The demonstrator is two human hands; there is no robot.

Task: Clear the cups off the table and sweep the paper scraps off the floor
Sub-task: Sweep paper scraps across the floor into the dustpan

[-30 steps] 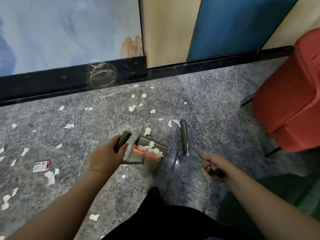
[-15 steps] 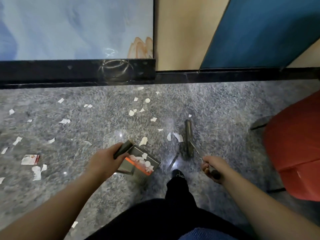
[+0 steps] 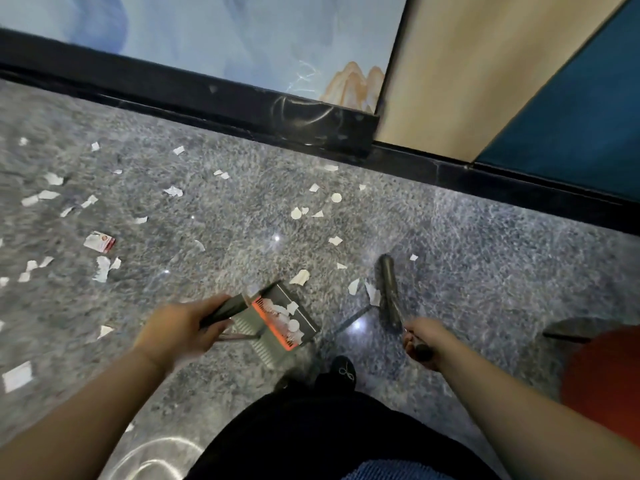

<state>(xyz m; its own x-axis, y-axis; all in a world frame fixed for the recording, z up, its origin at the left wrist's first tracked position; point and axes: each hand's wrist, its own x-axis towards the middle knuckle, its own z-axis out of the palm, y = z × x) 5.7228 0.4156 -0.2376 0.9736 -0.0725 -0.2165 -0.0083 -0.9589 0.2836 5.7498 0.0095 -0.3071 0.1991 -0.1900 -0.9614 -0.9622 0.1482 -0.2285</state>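
Observation:
My left hand [image 3: 180, 329] grips the dark handle of a grey dustpan [image 3: 277, 323] with an orange edge; white scraps lie inside it. My right hand [image 3: 424, 342] holds the thin handle of a broom [image 3: 388, 289], whose dark head rests on the floor just right of the dustpan. Two white scraps [image 3: 362, 287] lie against the broom head's left side. Many white paper scraps [image 3: 299, 213] are strewn over the speckled grey floor [image 3: 214, 237] ahead and to the left. A red-and-white wrapper [image 3: 99, 241] lies at the left. No cups are in view.
A black skirting [image 3: 221, 98] runs along the wall ahead, under a blue-white panel, a beige panel and a teal panel. A red chair [image 3: 602, 382] with a dark leg stands at the right. My dark-clad legs and a shoe [image 3: 344, 368] are at the bottom centre.
The view has swung left and tilted, so the red chair has slid to the right edge. The dustpan has turned a little in my left hand. Both hands keep their grips.

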